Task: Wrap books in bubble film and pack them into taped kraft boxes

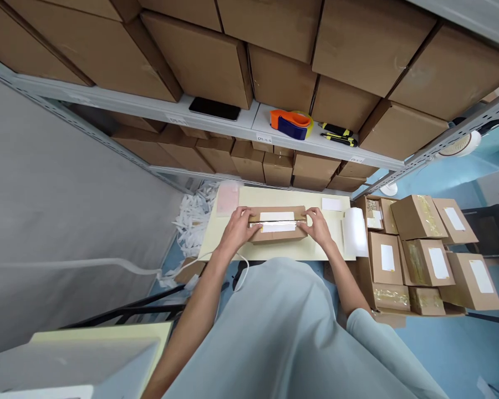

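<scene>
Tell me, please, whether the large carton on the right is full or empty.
Full: brown boxes crowd the large carton, some stacked above its visible rim.

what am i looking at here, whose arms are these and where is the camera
There is no machine here: these are a person's own bare hands. The single picture comes from a camera worn on that person's head, looking forward and down, so the arms reach away from you. The left hand and the right hand hold a cardboard box by its two ends. It sits on a pale yellow table, which also has a white roll at its right end and a white sheet near the back. Ahead is a shelf with more boxes and a tape dispenser.
</scene>
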Demonstrator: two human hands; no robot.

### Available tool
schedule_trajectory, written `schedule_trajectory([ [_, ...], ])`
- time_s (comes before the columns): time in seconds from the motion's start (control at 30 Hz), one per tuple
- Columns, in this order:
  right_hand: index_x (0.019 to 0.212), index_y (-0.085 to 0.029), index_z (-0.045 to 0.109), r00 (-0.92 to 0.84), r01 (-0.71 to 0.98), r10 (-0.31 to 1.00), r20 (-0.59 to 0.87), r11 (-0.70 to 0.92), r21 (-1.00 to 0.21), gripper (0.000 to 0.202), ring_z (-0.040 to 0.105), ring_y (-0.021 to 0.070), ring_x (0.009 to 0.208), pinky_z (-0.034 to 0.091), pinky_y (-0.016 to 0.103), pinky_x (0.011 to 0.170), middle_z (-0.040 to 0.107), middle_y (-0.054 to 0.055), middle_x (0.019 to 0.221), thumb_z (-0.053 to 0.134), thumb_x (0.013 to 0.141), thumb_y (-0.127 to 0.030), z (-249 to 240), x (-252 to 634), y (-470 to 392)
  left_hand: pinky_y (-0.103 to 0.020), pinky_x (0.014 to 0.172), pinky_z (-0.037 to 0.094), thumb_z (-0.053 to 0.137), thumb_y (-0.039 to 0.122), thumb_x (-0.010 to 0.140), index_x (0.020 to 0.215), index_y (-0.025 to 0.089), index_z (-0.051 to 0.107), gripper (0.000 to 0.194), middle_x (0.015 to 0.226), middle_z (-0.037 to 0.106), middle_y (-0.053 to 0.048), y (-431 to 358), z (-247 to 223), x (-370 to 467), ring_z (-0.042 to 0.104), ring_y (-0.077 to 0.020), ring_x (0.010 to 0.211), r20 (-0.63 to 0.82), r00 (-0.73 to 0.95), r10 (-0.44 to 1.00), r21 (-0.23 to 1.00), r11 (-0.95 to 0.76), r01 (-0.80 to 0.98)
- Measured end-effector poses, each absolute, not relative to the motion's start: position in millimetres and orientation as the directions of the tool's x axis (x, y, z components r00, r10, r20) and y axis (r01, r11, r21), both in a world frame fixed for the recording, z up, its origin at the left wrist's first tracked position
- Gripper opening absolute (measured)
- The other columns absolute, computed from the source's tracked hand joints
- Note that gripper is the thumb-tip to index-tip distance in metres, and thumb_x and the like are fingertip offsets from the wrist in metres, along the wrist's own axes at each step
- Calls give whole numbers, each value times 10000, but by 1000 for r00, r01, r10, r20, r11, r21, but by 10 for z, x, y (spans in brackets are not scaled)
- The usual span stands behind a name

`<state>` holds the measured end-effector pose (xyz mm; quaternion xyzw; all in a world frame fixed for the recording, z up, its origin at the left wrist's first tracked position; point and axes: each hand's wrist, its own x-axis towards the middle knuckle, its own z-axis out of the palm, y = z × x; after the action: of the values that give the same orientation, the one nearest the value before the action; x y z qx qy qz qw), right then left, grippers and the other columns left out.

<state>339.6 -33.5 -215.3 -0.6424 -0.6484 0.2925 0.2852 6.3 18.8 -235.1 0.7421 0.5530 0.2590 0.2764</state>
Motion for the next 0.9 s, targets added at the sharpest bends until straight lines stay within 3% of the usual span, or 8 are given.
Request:
schedule_trajectory([
  [0.1, 1154, -251, 651, -6, 654, 1000, -11, -4, -756, 307, 646, 314, 1282, 544, 432, 1092, 659, 135, 1315, 603, 1060, -539, -2263, 3316, -377, -527, 1165, 536, 652, 510, 1006, 1096, 228, 634, 296, 1463, 591, -197, 72, -2491, 195, 636, -380, 1373, 26, 147, 989, 724, -120, 679],
  [0.2, 1140, -264, 549, 78, 614, 995, -63, -98, -783, 341, 682, 291, 1112, 554, 412, 976, 680, 114, 1233, 451, 1101, -588, -2409, 3169, -335, -545, 1091, 577, 472, 538, 1086, 1174, 221, 599, 353, 1346, 654, -196, 34, -2620, 363, 685, -375, 1293, -58, 3, 998, 743, 41, 668],
  [0.3, 1130, -281, 469, 155, 603, 978, -139, -205, -771, 380, 684, 286, 976, 530, 403, 887, 687, 100, 1216, 396, 1090, -652, -2524, 3047, -219, -547, 1118, 576, 512, 562, 1074, 1424, 198, 530, 505, 1490, 635, -215, 88, -2717, 456, 658, -377, 1376, -76, -60, 995, 776, 97, 623],
  [0.43, 1118, -298, 425, 175, 607, 973, -153, -229, -761, 384, 682, 284, 953, 495, 377, 857, 700, 85, 1212, 356, 1091, -675, -2564, 3020, 7, -529, 1251, 498, 529, 550, 1083, 1635, 216, 445, 651, 1682, 536, -192, 277, -2785, 478, 548, -355, 1540, -12, -35, 999, 810, 30, 586],
  [0.67, 1106, -304, 430, 152, 650, 975, -164, -223, -726, 350, 679, 286, 901, 473, 356, 829, 720, 66, 1153, 367, 1096, -648, -2477, 3111, 266, -534, 1283, 474, 505, 533, 1098, 1674, 221, 472, 656, 1676, 547, -180, 520, -2775, 521, 543, -348, 1549, -7, -21, 1000, 810, 18, 587],
  [0.9, 1128, -299, 464, 147, 691, 974, -174, -227, -686, 381, 677, 280, 855, 474, 358, 792, 707, 64, 1172, 324, 1112, -652, -2549, 3065, -174, -534, 1262, 500, 501, 553, 1106, 1658, 215, 497, 647, 1667, 561, -183, 118, -2819, 419, 567, -347, 1534, -39, -14, 999, 811, 40, 584],
])
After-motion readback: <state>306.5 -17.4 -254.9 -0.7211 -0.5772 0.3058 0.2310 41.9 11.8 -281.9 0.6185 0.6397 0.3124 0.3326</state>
